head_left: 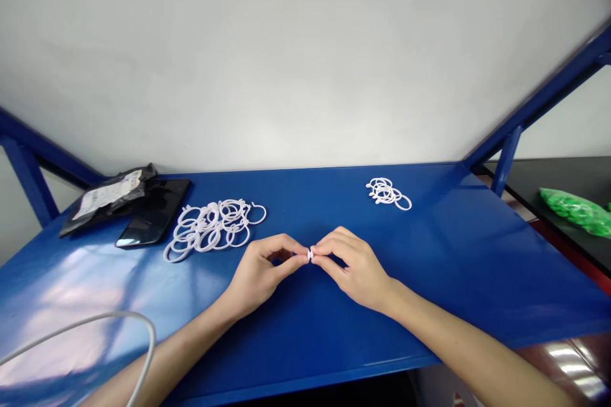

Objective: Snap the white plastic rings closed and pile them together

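Observation:
A small white plastic piece is pinched between my two hands, just above the blue table. My left hand grips it from the left with thumb and index fingertip. From the right, the thumb and fingertips of my right hand press on it. Fingers cover most of the piece, so its full shape is hidden. Left of my left hand lies a tangled pile of white plastic rings with small clasp ends. A smaller heap of similar white rings rests at the back right.
On the left, a black plastic parcel with a white label overlaps a dark phone. A white cable curves over my left forearm. Blue frame bars rise at both sides. Green items in a clear bag lie on a black surface at right.

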Motion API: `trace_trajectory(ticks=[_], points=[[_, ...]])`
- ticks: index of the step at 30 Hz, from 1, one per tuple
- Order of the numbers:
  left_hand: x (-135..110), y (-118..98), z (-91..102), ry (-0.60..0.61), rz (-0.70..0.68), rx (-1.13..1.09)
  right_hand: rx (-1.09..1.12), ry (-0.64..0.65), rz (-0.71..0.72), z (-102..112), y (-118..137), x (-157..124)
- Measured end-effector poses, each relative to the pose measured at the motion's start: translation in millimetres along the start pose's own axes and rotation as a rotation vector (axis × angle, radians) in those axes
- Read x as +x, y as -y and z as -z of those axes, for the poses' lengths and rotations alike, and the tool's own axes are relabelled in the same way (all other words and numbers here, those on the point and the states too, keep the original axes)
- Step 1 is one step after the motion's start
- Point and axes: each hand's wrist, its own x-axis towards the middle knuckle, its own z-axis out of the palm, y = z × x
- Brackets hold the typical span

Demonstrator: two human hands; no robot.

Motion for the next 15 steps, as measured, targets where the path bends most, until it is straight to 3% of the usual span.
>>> trace_trajectory(ticks=[6, 12, 15], points=[[-2.7, -4.8, -1.4, -0.014, -0.103, 0.072, 0.041, 0.006, -0.015, 1.7, 4.7, -0.8], [-6.4, -4.4, 0.1, 0.045, -0.188, 0.125, 0.036, 0.048, 0.058, 2.9, 6.6, -2.6], [-4.8, -4.0, 0.6, 0.057, -0.200, 0.170, 0.027, 0.071, 0.027, 2.0, 3.4, -3.1]])
